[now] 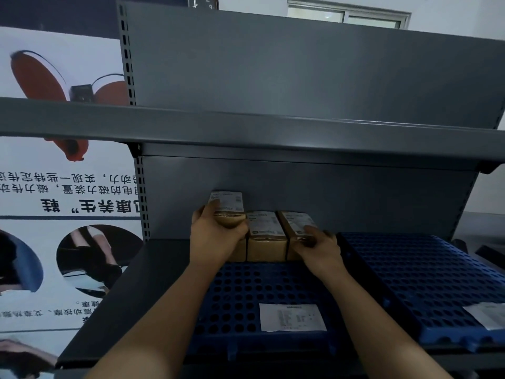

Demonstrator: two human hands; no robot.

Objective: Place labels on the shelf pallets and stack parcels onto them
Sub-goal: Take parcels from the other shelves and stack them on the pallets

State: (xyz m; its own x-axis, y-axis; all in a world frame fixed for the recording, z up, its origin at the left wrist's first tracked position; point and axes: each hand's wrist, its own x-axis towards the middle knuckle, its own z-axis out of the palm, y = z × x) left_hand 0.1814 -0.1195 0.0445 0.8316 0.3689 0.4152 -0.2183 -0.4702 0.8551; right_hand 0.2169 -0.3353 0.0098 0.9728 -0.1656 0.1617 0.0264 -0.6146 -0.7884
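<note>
A blue perforated pallet lies on the grey shelf with a white label near its front edge. Three brown cardboard parcels stand in a row at its back. My left hand grips a further parcel, raised and tilted above the left parcel of the row. The middle parcel stands free. My right hand holds the right parcel, fingers curled over its front top edge. A second blue pallet with its own label lies to the right.
The upper grey shelf board overhangs the working space closely. The grey back panel stands right behind the parcels. A slotted upright bounds the shelf on the left, with a printed poster beyond it.
</note>
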